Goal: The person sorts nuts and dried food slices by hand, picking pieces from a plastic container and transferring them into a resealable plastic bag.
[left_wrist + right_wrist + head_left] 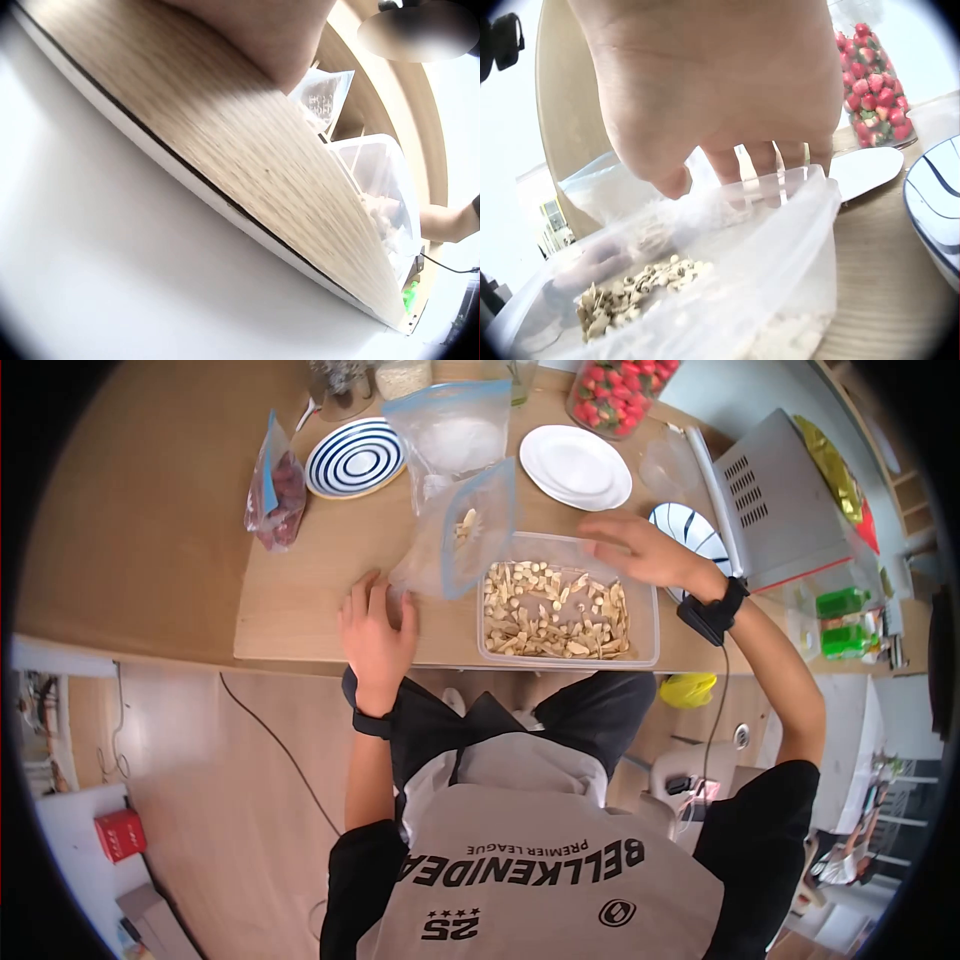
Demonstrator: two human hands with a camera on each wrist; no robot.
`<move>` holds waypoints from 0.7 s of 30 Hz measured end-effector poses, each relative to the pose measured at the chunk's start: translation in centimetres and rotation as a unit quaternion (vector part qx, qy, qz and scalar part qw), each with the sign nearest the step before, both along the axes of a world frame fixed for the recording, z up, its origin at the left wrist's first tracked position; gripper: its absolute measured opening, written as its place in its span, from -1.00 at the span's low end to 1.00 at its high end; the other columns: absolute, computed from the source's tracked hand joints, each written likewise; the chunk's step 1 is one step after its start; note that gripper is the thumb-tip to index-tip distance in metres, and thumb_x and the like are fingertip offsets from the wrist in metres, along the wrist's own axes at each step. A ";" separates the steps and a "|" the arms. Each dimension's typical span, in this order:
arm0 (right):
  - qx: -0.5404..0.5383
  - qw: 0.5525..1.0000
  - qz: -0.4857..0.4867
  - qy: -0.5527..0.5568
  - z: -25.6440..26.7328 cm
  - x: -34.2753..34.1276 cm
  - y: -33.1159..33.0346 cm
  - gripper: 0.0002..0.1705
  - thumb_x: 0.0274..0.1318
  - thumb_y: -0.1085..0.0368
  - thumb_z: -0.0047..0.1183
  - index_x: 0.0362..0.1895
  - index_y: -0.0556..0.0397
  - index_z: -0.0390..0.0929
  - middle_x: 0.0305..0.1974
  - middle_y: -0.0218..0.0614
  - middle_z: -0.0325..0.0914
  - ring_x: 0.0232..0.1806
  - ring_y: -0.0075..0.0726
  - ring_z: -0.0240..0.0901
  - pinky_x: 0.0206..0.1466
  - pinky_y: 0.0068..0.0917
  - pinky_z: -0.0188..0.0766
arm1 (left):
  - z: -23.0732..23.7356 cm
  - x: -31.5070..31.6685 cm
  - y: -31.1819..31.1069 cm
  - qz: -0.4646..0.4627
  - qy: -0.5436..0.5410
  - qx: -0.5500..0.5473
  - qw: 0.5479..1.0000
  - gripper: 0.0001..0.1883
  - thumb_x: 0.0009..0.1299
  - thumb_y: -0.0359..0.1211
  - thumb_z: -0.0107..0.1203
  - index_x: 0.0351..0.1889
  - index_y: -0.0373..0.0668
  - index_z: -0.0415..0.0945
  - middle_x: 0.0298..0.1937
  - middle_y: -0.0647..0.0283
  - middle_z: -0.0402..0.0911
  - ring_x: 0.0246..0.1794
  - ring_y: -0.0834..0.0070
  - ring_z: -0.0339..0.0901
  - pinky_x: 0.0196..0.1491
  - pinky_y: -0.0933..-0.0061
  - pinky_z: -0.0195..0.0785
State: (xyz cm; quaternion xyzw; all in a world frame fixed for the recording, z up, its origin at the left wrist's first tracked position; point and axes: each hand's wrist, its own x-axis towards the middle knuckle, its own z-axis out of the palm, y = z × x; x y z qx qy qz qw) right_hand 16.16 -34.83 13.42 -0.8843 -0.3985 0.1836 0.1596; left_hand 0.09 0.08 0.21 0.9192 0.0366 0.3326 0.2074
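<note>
A clear plastic box holding pale dried slices and round seeds stands near the table's front edge. Over its back right part hangs the right hand, fingers extended; in the right wrist view that hand is above the box's wall, holding nothing visible. Left of the box, the left hand rests on the table with its fingers loosely spread. Between them, a blue-edged zip bag with a few slices lies close to the left fingertips. The left wrist view shows only part of the left hand.
Behind stand a bag of white powder, a striped plate, white plates and a jar of strawberries. A bag of dark red pieces is at the left; a lined bowl and a grey appliance are at the right.
</note>
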 end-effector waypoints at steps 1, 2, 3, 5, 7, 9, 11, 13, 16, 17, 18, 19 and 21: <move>0.011 1.000 -0.012 0.001 -0.3 -0.5 -0.6 -0.46 0.55 0.09 -0.03 0.42 0.14 0.48 0.39 0.03 0.49 0.44 0.12 0.39 0.52 -0.16 0.29 | 0.1 0.0 0.0 0.006 0.007 0.003 1.000 -0.67 0.39 -0.31 0.28 0.03 -0.30 0.61 0.19 0.02 0.63 0.14 -0.02 0.57 0.18 0.06 0.38; -0.001 0.999 -0.002 -0.050 -0.7 -1.0 -1.1 -0.51 0.49 0.16 0.01 0.35 0.15 0.52 0.31 0.04 0.54 0.34 0.18 0.43 0.43 -0.10 0.35 | 0.1 0.1 0.1 -0.007 0.009 0.014 1.000 -0.67 0.39 -0.31 0.28 0.03 -0.30 0.61 0.19 0.02 0.63 0.14 -0.02 0.57 0.18 0.06 0.38; -0.016 0.995 0.006 -0.100 -1.3 -1.6 -1.8 -0.55 0.43 0.23 0.05 0.29 0.17 0.56 0.22 0.05 0.59 0.24 0.23 0.47 0.35 -0.03 0.41 | -0.2 0.1 0.2 -0.009 0.000 0.008 1.000 -0.67 0.38 -0.31 0.28 0.03 -0.31 0.61 0.20 0.00 0.63 0.14 -0.02 0.57 0.19 0.05 0.39; -0.001 0.988 0.021 -0.150 -2.4 -0.7 -3.0 -0.57 0.42 0.26 0.03 0.29 0.12 0.57 0.10 0.03 0.65 0.07 0.24 0.51 0.18 0.04 0.46 | -0.4 0.5 0.2 -0.022 -0.001 0.006 1.000 -0.66 0.38 -0.32 0.28 0.03 -0.32 0.61 0.20 -0.01 0.63 0.15 -0.03 0.57 0.20 0.04 0.39; -0.020 0.991 -0.003 -0.131 -2.6 -0.4 -3.0 -0.60 0.42 0.27 0.04 0.27 0.07 0.58 0.01 0.02 0.67 -0.03 0.22 0.54 0.09 0.04 0.50 | -0.9 0.2 0.4 -0.021 0.000 -0.020 1.000 -0.66 0.37 -0.32 0.28 0.03 -0.32 0.61 0.21 -0.03 0.63 0.15 -0.05 0.57 0.22 0.03 0.39; -0.025 0.987 -0.015 -0.160 -3.5 0.4 -2.8 -0.61 0.41 0.26 0.05 0.26 0.03 0.58 -0.06 0.01 0.69 -0.01 0.20 0.57 0.09 0.00 0.52 | -0.8 -0.2 0.5 -0.019 0.002 -0.009 1.000 -0.66 0.36 -0.32 0.28 0.03 -0.32 0.61 0.21 -0.03 0.63 0.15 -0.05 0.57 0.22 0.02 0.39; -0.008 0.983 -0.024 -0.179 -3.5 1.4 -2.2 -0.60 0.38 0.31 0.07 0.25 0.09 0.57 -0.03 0.00 0.68 0.06 0.16 0.59 0.13 -0.02 0.53 | -0.7 -0.3 0.7 -0.015 -0.003 0.006 1.000 -0.66 0.36 -0.32 0.28 0.03 -0.31 0.61 0.21 -0.03 0.63 0.15 -0.05 0.56 0.22 0.02 0.39; 0.068 0.959 0.010 -0.275 -3.5 2.0 -1.5 -0.65 0.37 0.33 0.08 0.20 0.08 0.60 -0.09 -0.03 0.68 0.01 0.17 0.61 0.11 0.00 0.55 | -0.6 0.0 0.7 -0.016 0.017 -0.002 1.000 -0.65 0.37 -0.33 0.28 0.05 -0.31 0.60 0.22 -0.02 0.62 0.16 -0.03 0.56 0.22 0.02 0.38; 0.155 0.928 0.046 -0.337 -2.3 0.6 0.4 -0.65 0.34 0.38 0.11 0.18 0.12 0.60 -0.05 -0.07 0.67 0.07 0.12 0.60 0.16 -0.02 0.53 | -0.4 -0.1 0.3 -0.004 0.013 -0.003 1.000 -0.65 0.37 -0.32 0.28 0.05 -0.30 0.61 0.22 -0.01 0.63 0.17 -0.02 0.56 0.22 0.04 0.37; 0.165 0.935 0.046 -0.312 -1.9 -0.2 1.3 -0.61 0.32 0.40 0.14 0.21 0.16 0.59 0.04 -0.08 0.66 0.19 0.05 0.57 0.23 -0.04 0.50 | -0.5 -0.1 0.3 -0.001 0.015 -0.005 1.000 -0.65 0.37 -0.32 0.28 0.05 -0.30 0.61 0.22 -0.01 0.63 0.17 -0.02 0.56 0.22 0.04 0.37; 0.164 0.936 0.046 -0.309 -1.9 -1.0 2.2 -0.61 0.32 0.40 0.14 0.21 0.16 0.59 0.04 -0.08 0.66 0.19 0.05 0.57 0.23 -0.04 0.50 | -0.6 0.0 0.3 -0.002 0.017 -0.009 1.000 -0.65 0.37 -0.32 0.28 0.05 -0.30 0.61 0.22 0.00 0.63 0.17 -0.02 0.56 0.21 0.04 0.37; 0.168 0.974 0.036 -0.146 -2.0 -1.9 3.1 -0.63 0.30 0.37 0.17 0.18 0.11 0.61 -0.02 -0.07 0.67 0.12 0.10 0.59 0.19 -0.04 0.51 | -0.6 0.0 0.4 -0.005 0.019 -0.013 1.000 -0.65 0.37 -0.32 0.28 0.05 -0.30 0.61 0.22 0.01 0.63 0.17 -0.01 0.56 0.21 0.05 0.36; 0.169 0.985 0.022 0.018 -2.0 -3.2 4.3 -0.65 0.28 0.34 0.20 0.14 0.06 0.62 -0.09 -0.06 0.69 0.04 0.14 0.60 0.15 -0.05 0.52 | -0.6 0.1 0.4 -0.007 0.012 -0.006 1.000 -0.65 0.36 -0.32 0.28 0.05 -0.29 0.62 0.22 0.02 0.63 0.16 0.00 0.57 0.20 0.05 0.37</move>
